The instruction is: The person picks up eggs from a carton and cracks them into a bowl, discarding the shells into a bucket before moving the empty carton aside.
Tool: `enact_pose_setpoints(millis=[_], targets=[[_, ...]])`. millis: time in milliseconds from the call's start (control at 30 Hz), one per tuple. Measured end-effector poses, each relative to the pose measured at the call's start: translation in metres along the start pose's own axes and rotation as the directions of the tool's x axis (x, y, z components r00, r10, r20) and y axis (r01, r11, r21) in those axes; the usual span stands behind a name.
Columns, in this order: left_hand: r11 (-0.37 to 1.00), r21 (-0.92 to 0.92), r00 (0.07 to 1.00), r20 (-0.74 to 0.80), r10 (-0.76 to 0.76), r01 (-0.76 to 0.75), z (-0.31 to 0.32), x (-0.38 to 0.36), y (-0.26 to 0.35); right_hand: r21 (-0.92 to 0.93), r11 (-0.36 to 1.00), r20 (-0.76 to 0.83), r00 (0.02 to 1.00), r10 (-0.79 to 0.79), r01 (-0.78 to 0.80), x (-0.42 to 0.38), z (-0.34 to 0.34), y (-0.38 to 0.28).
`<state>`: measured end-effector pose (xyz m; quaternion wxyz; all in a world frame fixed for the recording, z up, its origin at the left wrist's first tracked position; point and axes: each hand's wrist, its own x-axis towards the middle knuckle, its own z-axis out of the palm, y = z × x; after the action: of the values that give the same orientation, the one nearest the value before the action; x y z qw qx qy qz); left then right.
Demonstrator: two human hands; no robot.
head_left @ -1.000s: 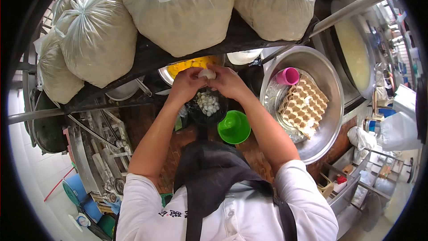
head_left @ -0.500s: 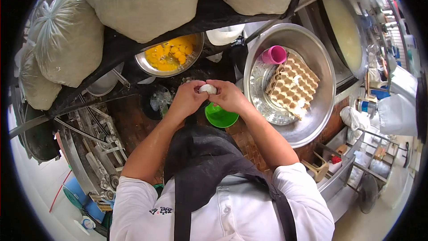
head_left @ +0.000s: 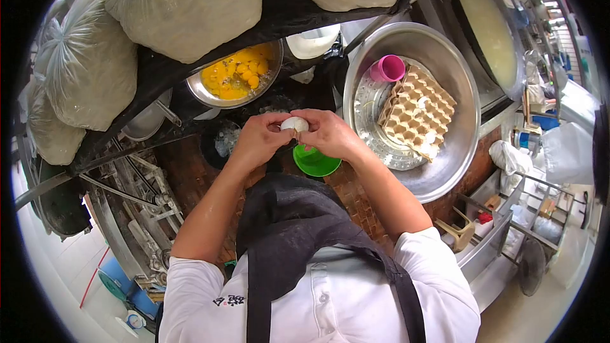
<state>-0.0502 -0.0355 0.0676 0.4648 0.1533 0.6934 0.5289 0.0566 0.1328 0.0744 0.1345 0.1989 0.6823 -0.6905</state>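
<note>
A white egg [head_left: 294, 124] sits between my two hands, gripped from both sides at its ends. My left hand [head_left: 257, 138] has its thumb and fingers closed on the egg's left side. From the other side, my right hand [head_left: 329, 134] pinches it with the fingers bent; the undersides of both hands hide part of the egg. Just below my right hand stands a green bowl [head_left: 316, 164], its far edge covered by the fingers. Beyond my hands, a metal bowl [head_left: 277, 80] holds many orange yolks [head_left: 232, 76].
To the right is a large metal basin [head_left: 467, 133] with egg trays [head_left: 422, 111] and a pink cup [head_left: 387, 68] inside. Filled plastic bags [head_left: 190, 13] rest on the shelf ahead. A dark container [head_left: 215, 149] with scraps is left of my hands.
My view has shifted slightly, moving the bags and bowls a little in the picture. Both hands stay on the egg, which now shows a bit more of its surface.
</note>
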Motion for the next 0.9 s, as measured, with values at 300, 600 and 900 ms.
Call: enact_pose_setpoints(millis=[300,600,900], targets=[[1.0,-0.024,0.997,-0.083,0.006,-0.008,-0.035,0.004,-0.013,-0.035,0.999,0.079,0.997,-0.023,0.026,0.039,0.013,-0.001],[0.988,-0.157,0.995,-0.096,-0.02,0.005,-0.1,0.049,-0.004,0.105,0.994,0.182,0.983,-0.028,0.009,0.124,0.012,-0.028],[0.568,0.821,0.797,-0.305,0.522,-0.057,-0.142,0.106,-0.029,-0.874,0.311,-0.002,0.636,-0.772,0.374,0.2,0.026,-0.027]])
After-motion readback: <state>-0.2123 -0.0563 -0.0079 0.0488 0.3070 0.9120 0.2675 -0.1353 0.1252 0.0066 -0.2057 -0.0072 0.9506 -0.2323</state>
